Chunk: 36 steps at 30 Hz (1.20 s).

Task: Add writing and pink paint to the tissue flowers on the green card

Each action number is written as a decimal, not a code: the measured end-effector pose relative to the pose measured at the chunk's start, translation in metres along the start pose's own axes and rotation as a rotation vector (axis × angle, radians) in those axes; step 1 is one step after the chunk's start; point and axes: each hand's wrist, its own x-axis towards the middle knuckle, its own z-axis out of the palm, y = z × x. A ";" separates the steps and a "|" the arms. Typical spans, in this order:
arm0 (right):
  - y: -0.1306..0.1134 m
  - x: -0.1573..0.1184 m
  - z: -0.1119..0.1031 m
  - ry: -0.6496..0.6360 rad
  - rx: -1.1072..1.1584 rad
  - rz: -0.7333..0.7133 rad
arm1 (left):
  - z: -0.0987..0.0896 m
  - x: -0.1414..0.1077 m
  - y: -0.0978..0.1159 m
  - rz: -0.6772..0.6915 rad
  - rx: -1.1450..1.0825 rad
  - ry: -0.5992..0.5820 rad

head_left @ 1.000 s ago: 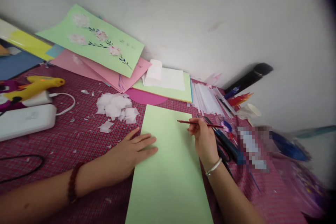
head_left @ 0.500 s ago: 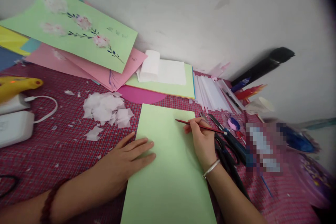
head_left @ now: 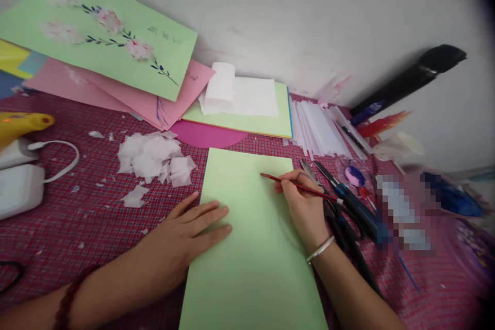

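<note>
A sheet of light green paper (head_left: 251,263) lies in front of me on a red checked cloth (head_left: 96,237). My left hand (head_left: 197,229) rests flat on its left edge with the fingers spread. In my right hand (head_left: 303,203) is a dark red pencil (head_left: 309,189), pinched between thumb and fingers. Its dark tip points left, over the upper part of the sheet. Whether the tip touches the paper I cannot tell. No marks show on the sheet. Left of it sits a heap of white paper pieces (head_left: 149,157).
Scissors (head_left: 344,221) and a blue-black cutter knife (head_left: 351,201) lie right of my right hand. White glue sticks (head_left: 319,129) and a tissue roll (head_left: 220,85) are at the back. A green flower picture (head_left: 116,36) leans back left. A yellow glue gun (head_left: 27,126) stands at left.
The view has shifted slightly, so things at the sides sit a little differently in the picture. Both hands keep almost the same place on the sheet; the pencil is still held.
</note>
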 end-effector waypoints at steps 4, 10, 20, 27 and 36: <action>0.003 0.000 0.000 0.016 0.000 -0.008 | 0.000 0.000 -0.001 0.006 0.025 -0.004; 0.002 0.000 -0.001 -0.030 -0.014 -0.003 | 0.001 0.000 -0.001 0.010 0.018 -0.005; 0.007 0.002 -0.003 0.014 0.063 -0.024 | -0.001 0.002 0.001 -0.005 0.003 0.001; 0.008 -0.004 -0.016 0.045 0.075 -0.034 | -0.002 0.001 0.000 -0.003 -0.004 0.001; 0.006 -0.007 -0.024 -0.018 0.066 0.011 | -0.006 0.003 0.002 0.004 0.017 0.005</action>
